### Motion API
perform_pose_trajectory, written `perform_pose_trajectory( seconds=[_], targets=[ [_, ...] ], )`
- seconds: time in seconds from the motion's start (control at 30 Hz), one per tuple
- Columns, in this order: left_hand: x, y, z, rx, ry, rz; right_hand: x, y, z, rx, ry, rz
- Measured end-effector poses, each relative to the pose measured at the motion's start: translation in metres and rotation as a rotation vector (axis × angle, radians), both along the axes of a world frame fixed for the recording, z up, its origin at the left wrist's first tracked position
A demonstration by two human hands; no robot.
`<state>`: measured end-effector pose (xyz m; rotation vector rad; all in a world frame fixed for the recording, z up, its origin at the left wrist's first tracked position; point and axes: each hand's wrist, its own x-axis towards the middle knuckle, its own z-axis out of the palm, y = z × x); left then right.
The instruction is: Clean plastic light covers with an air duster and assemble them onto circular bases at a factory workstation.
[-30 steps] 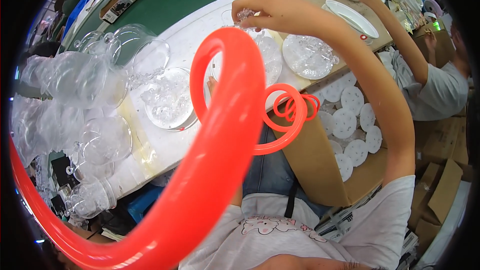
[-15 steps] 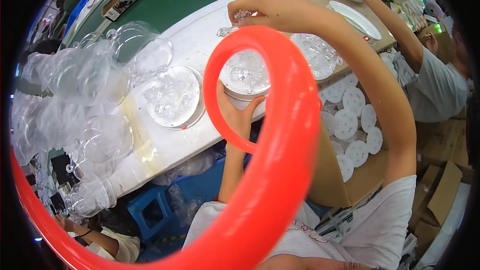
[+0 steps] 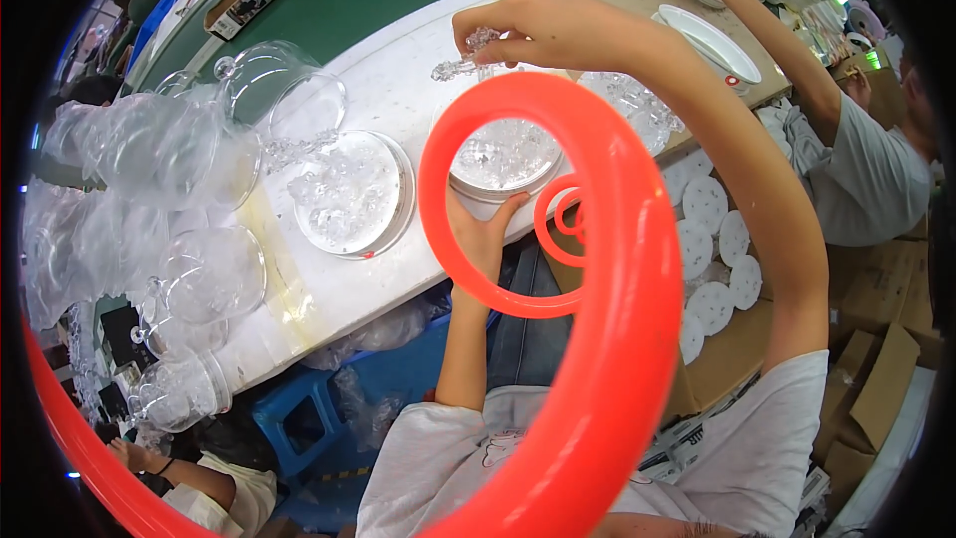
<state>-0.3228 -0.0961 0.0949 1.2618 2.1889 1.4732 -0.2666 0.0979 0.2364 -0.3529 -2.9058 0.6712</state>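
Note:
My right hand (image 3: 528,25) reaches in from the right over the white table. Its fingers pinch a clear, faceted plastic piece (image 3: 456,70), branched in shape. Below it stands a round white base (image 3: 501,185) heaped with small clear pieces (image 3: 506,147). My left hand (image 3: 480,239) curves around the near rim of this base, thumb along the edge; its other fingers are mostly hidden. A thick, glossy red coil (image 3: 622,339) hangs close in front, covering part of the base and of my left hand.
Left of the base is another white round base (image 3: 401,194) with clear pieces. Clear domed covers (image 3: 209,274) and plastic bags crowd the far left. An open carton (image 3: 727,349) holds white perforated discs. White plates (image 3: 709,40) lie near a co-worker's arm (image 3: 787,45). A blue stool (image 3: 299,428) stands below.
The red coil has swung to the right, uncovering more of my lap and smaller loops. My right hand stays nearly in place, the clear piece slightly lower. My left hand has hardly moved.

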Motion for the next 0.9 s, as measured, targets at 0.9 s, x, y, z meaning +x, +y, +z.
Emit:
perform_pose_trajectory(
  seconds=[0.9],
  targets=[
    [0.001, -0.003, 0.006, 0.022, 0.048, 0.061, 0.002, -0.009, -0.012, -0.030, 0.019, -0.099]
  ],
)
